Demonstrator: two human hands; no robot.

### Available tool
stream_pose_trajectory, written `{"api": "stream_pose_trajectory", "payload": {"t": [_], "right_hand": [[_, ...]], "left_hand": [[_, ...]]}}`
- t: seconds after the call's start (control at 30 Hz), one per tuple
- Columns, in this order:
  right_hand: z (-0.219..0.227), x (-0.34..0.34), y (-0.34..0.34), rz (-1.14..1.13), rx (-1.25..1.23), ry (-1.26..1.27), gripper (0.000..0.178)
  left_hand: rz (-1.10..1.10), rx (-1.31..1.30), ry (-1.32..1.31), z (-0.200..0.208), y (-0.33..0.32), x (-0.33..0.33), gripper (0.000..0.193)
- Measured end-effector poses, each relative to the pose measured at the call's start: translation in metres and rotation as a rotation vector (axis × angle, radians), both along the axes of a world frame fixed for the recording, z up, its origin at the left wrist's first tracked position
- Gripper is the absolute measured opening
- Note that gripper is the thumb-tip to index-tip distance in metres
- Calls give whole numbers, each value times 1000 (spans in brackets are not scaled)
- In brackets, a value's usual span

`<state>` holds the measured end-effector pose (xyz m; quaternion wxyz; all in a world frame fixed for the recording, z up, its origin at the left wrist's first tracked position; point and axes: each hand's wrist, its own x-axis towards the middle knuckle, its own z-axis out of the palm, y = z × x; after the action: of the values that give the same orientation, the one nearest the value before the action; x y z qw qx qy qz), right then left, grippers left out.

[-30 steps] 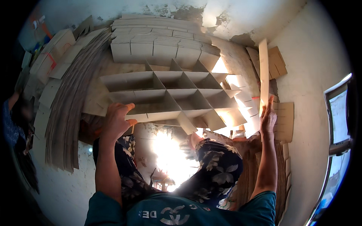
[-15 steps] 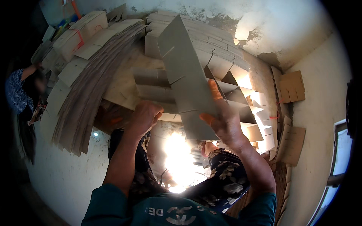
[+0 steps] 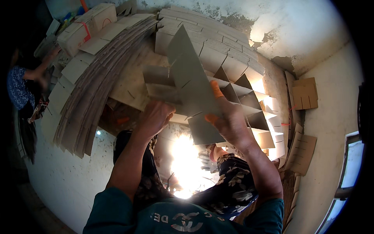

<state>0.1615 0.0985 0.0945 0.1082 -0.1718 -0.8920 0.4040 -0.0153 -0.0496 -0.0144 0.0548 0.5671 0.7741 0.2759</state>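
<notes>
Cardboard strip (image 3: pixel 194 93), the slitted piece in the person's right hand, stands tilted above the near edge of the board (image 3: pixel 128 84), in front of a cardboard grid (image 3: pixel 159 93).

At the far left, another person's blue patterned sleeve (image 3: pixel 19 87) shows beside heaped cardboard. A box (image 3: pixel 91 27) with a red band sits beyond the board's far left corner. Along the left edge, a long pile of sheets (image 3: pixel 89 93) leans over in overlapping rows, presumably so single sheets lift away easily.

The left hand (image 3: pixel 157 117) is at the near edge, its fingers curled almost into a fist beside the grid's near wall. I cannot tell whether it pinches that wall; such a spot would suit steadying the grid.

The grid reaches rightward behind the strip, its crossed walls seemingly propping one another upright. Behind it, toward the far edge, lies a stack of slitted sheets (image 3: pixel 202 39), squared up probably to save room.

The right hand (image 3: pixel 233 119) grasps the strip by its right edge, with orange covers on the thumb and a finger. That side grip seems to leave most of the strip's face and its slits uncovered.

Farther right, two slitted pieces, an upper one (image 3: pixel 306 93) and a lower one (image 3: pixel 302 150), stand near the wall (image 3: pixel 335 70).
</notes>
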Motion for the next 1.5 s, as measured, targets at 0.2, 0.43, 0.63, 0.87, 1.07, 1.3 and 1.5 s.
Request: {"api": "stream_pose_trajectory", "payload": {"t": [0.2,0.43,0.63,0.87,1.07,1.3,1.5], "right_hand": [[5,-10,4,70,52,-1,84],[-28,-18,4,179,116,147,73],[-63,-26,2,191,168,15,73],[-55,-43,5,311,162,-258,83],[-80,-38,-4,340,224,-490,82],[-53,-39,32,266,256,-395,78],[-107,-5,161,-364,1015,100,84]], "left_hand": [[-32,101,40,-5,1,-2,11],[-48,130,-22,-4,2,-2,11],[-46,110,-40,-5,8,-2,11],[0,82,-23,-3,8,-1,4],[-8,21,-45,-4,14,-1,4],[-17,106,-36,3,9,1,25],[-66,161,18,28,26,9,58]]}}
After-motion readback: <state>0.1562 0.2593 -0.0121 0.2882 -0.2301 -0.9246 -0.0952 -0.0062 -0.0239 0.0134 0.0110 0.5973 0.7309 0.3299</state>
